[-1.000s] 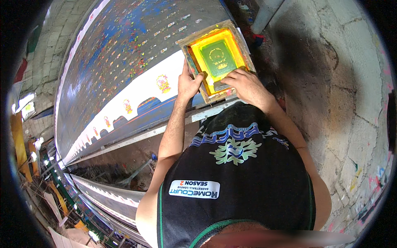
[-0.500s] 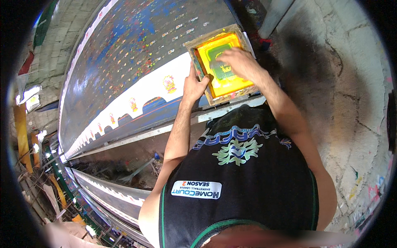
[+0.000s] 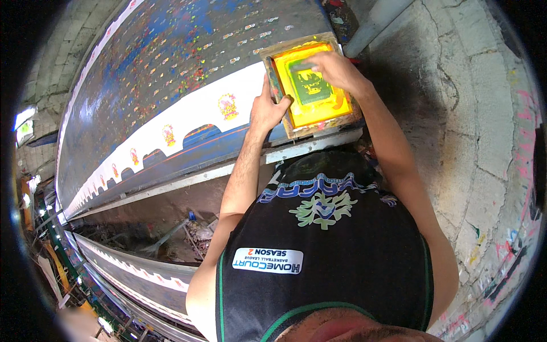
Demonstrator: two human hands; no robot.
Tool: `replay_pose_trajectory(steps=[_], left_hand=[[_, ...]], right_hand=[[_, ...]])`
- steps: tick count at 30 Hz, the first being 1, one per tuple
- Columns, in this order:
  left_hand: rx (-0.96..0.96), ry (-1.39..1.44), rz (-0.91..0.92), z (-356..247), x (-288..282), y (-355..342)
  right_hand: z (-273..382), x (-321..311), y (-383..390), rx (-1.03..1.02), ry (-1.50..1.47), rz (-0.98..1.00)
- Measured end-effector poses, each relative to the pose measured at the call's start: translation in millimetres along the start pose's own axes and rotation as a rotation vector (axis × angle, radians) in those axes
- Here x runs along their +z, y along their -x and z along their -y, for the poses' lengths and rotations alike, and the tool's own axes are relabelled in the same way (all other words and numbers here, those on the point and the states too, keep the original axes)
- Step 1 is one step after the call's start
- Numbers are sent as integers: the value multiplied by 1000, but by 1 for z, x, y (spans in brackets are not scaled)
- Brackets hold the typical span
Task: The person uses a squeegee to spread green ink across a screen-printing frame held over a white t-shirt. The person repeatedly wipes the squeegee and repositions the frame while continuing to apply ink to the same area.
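Our right hand point(image 3: 337, 69), now nearer the far edge, is gripping a squeegee point(image 3: 301, 66); our left hand point(image 3: 269, 110) is clamping the screen frame point(image 3: 339, 122), likely steadying it.

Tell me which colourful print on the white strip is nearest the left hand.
The rightmost print, largest-looking, just left of the left hand; the other prints on the white strip trail toward the lower left, farther away.

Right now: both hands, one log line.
left hand: gripping wooden frame | right hand: over yellow-inked screen, grip unclear | white strip: printed motifs, left of frame
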State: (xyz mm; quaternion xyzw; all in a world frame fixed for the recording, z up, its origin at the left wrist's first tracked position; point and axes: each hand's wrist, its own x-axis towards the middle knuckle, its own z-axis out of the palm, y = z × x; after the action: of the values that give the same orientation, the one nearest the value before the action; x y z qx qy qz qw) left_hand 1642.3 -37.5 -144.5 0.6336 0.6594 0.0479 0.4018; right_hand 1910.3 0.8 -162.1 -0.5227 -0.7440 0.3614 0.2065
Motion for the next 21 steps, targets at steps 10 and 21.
replay_pose_trajectory(steps=[10,21], left_hand=[[35,-31,38,-6,20,-5],[6,-52,31,-4,22,-1]], right_hand=[[8,15,82,55,91,71],[-4,38,124,96,11,-263]])
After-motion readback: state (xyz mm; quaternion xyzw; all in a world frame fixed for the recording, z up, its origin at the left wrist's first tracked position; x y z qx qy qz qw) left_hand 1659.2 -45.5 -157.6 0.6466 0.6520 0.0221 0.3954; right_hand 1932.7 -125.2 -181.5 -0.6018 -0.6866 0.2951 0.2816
